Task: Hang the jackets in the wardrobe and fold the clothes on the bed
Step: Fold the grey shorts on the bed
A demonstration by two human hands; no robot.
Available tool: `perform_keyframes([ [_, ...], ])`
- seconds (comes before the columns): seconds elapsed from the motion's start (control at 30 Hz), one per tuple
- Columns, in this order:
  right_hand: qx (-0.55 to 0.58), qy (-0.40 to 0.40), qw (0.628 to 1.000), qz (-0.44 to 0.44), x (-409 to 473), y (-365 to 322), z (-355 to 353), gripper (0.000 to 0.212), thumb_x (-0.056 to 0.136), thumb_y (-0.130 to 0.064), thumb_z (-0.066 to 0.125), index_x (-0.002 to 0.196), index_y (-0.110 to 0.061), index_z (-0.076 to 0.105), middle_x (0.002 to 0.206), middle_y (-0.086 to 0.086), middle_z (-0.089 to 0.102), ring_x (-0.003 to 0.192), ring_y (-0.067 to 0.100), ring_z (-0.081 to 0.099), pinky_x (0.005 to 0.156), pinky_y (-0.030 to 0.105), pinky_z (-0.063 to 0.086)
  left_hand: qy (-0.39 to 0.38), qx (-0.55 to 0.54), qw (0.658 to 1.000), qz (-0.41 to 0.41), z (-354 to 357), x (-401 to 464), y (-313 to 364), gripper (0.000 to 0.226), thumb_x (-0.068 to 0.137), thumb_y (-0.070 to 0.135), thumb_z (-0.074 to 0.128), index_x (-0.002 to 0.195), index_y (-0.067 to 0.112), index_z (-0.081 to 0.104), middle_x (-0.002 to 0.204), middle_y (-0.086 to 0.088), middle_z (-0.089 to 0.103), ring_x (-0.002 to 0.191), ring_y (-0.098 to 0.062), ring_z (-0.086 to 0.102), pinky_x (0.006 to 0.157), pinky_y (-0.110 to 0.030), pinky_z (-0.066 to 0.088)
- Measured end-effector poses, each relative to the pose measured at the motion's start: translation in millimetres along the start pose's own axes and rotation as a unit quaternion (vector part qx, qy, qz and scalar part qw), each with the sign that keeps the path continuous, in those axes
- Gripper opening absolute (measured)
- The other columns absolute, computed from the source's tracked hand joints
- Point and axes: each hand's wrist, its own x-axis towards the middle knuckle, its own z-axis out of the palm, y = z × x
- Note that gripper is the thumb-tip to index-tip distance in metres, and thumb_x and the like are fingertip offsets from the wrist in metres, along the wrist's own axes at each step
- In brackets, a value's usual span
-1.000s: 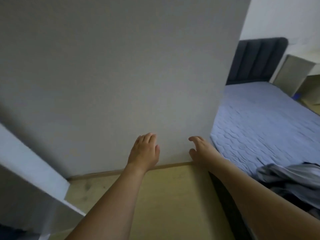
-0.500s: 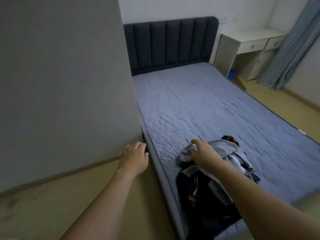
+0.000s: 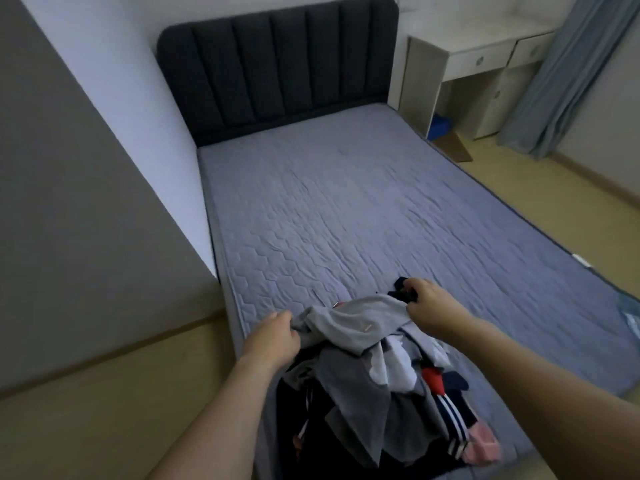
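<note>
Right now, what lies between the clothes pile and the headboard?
Head view: only bare quilted mattress between the clothes pile and the headboard; nothing else lies there.

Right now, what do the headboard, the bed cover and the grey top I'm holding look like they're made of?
Headboard: likely padded dark fabric, matte, with vertical channels. Bed cover: quilted blue-grey textile, stitched hexagon pattern, light wrinkles. Grey top: soft matte knit, possibly cotton jersey; it drapes limply between the left hand and right hand.
</note>
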Motion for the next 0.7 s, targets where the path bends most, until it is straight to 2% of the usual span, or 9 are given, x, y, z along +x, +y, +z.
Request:
perform_keyframes([
  [0.17, -0.04, -0.081, 0.994, -0.06, 117.6, 51.2, -10.5, 0.054, 0.092, -0.017, 0.043, 0.145, -0.017, 0.037, 0.15, 0.008, 0.037, 0.134, 0.027, 0.04, 0.108, 0.035, 0.035, 0.045, -0.108, 0.984, -0.133, 12.4, 90.7, 56.7, 0.015, 0.093, 0.032, 0.044, 0.092, 0.021, 0.055, 0.099, -0.004, 0.061, 0.083, -0.023, 0.057, 0.067, -0.032, 0.044],
  [0.23, -0.06, -0.111, 0.988, -0.087, 159.4, 59.8, -0.8, 0.052, 0.094, -0.018, 0.043, 0.146, -0.016, 0.036, 0.151, 0.009, 0.035, 0.134, 0.028, 0.039, 0.108, 0.035, 0.034, 0.055, -0.147, 0.971, -0.179, 26.6, 123.0, 66.1, 0.011, 0.091, 0.029, 0.047, 0.088, 0.022, 0.055, 0.097, -0.003, 0.061, 0.083, -0.023, 0.057, 0.068, -0.032, 0.043],
  [0.3, -0.074, -0.136, 0.982, -0.112, 199.3, 66.0, 17.7, 0.052, 0.096, -0.019, 0.044, 0.147, -0.015, 0.035, 0.151, 0.01, 0.034, 0.135, 0.028, 0.038, 0.108, 0.034, 0.033, 0.047, -0.186, 0.953, -0.234, 54.5, 156.6, 67.5, 0.018, 0.09, 0.025, 0.05, 0.101, 0.016, 0.061, 0.109, -0.008, 0.063, 0.096, -0.029, 0.058, 0.076, -0.032, 0.043],
  [0.37, -0.078, -0.155, 0.976, -0.131, 240.0, 73.5, 43.6, 0.051, 0.097, -0.021, 0.044, 0.147, -0.014, 0.034, 0.152, 0.01, 0.033, 0.136, 0.028, 0.037, 0.11, 0.035, 0.031, 0.042, -0.237, 0.925, -0.293, 93.4, 193.8, 64.7, 0.037, 0.089, 0.021, 0.053, 0.122, 0.004, 0.059, 0.125, -0.017, 0.06, 0.111, -0.034, 0.057, 0.088, -0.033, 0.046],
  [0.47, -0.067, -0.181, 0.972, -0.135, 291.5, 90.7, 99.2, 0.054, 0.098, -0.023, 0.043, 0.149, -0.014, 0.031, 0.153, 0.011, 0.034, 0.137, 0.028, 0.037, 0.111, 0.035, 0.029, 0.087, -0.335, 0.86, -0.375, 160.6, 243.7, 55.0, 0.071, 0.089, 0.029, 0.062, 0.146, 0.0, 0.032, 0.148, -0.021, 0.041, 0.13, -0.038, 0.047, 0.105, -0.04, 0.042],
  [0.53, -0.1, -0.188, 0.97, -0.116, 312.0, 115.1, 143.0, 0.057, 0.096, -0.028, 0.041, 0.15, -0.018, 0.027, 0.152, 0.01, 0.035, 0.138, 0.03, 0.035, 0.113, 0.04, 0.027, 0.112, -0.35, 0.834, -0.413, 209.2, 265.9, 46.8, 0.093, 0.085, 0.043, 0.069, 0.152, 0.002, 0.019, 0.153, -0.02, 0.033, 0.135, -0.037, 0.042, 0.104, -0.039, 0.039],
  [0.57, -0.127, -0.18, 0.969, -0.109, 318.3, 130.9, 165.0, 0.058, 0.095, -0.032, 0.04, 0.149, -0.02, 0.026, 0.152, 0.009, 0.036, 0.138, 0.031, 0.034, 0.115, 0.043, 0.024, 0.114, -0.362, 0.824, -0.421, 232.8, 275.1, 42.8, 0.095, 0.082, 0.047, 0.072, 0.151, 0.002, 0.024, 0.151, -0.019, 0.037, 0.132, -0.036, 0.045, 0.102, -0.038, 0.041],
  [0.63, -0.185, -0.175, 0.961, -0.11, 320.2, 161.5, 202.1, 0.056, 0.093, -0.04, 0.04, 0.145, -0.023, 0.029, 0.148, 0.007, 0.04, 0.136, 0.033, 0.035, 0.114, 0.049, 0.02, 0.1, -0.405, 0.811, -0.41, 273.2, 286.9, 36.6, 0.075, 0.082, 0.041, 0.074, 0.139, 0.002, 0.046, 0.135, -0.019, 0.055, 0.117, -0.035, 0.057, 0.096, -0.036, 0.047],
  [0.7, -0.171, -0.139, 0.966, -0.139, 318.2, 178.9, 216.1, 0.045, 0.089, -0.041, 0.047, 0.131, -0.026, 0.042, 0.134, 0.004, 0.052, 0.126, 0.031, 0.044, 0.107, 0.045, 0.029, 0.114, -0.452, 0.801, -0.374, 295.0, 288.8, 36.0, 0.045, 0.084, 0.028, 0.069, 0.121, 0.003, 0.062, 0.113, -0.016, 0.067, 0.1, -0.032, 0.064, 0.087, -0.038, 0.054],
])
